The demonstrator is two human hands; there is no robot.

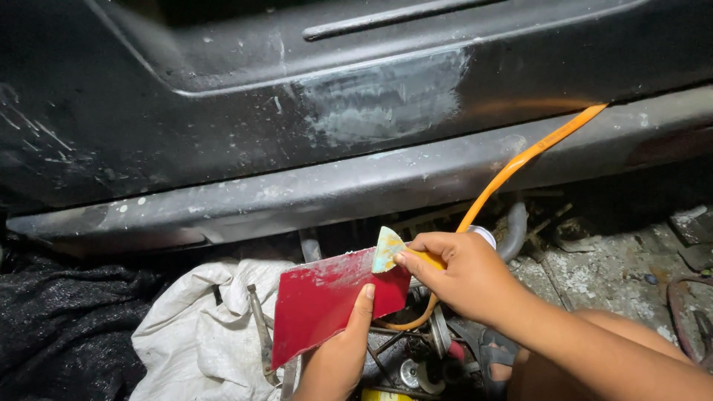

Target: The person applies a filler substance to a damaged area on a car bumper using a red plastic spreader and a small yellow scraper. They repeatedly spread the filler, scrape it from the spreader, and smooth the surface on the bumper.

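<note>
Far left: black cloth (59, 327) heaped on the ground, under the dark car panel (223, 96) that fills the top of the view. Just right of the cloth, a crumpled white sack (200, 327). Across the panel, a grey sill (312, 197) running left to right, dusty and speckled. Above it, near the middle, a pale sanded patch (386, 100) on the black paint.

Low centre: left hand (338, 356) coming up from the bottom edge, grip closed on the lower right edge of a red board (330, 297), thumb laid flat on its face. Board tilted, smeared with pale filler along the top edge, held over a tangle of metal parts (416, 356) on the ground.

Just right: right hand (464, 275), fingers curled shut around a yellow-handled scraper (388, 249), its light blade touching the board's upper right corner. Orange hose (520, 163) passing behind that hand, rising to the right across the sill; whether the hand touches it, cannot tell.

Far right: cracked, dirty concrete floor (616, 271), with a bare knee (631, 327) below the right forearm.
</note>
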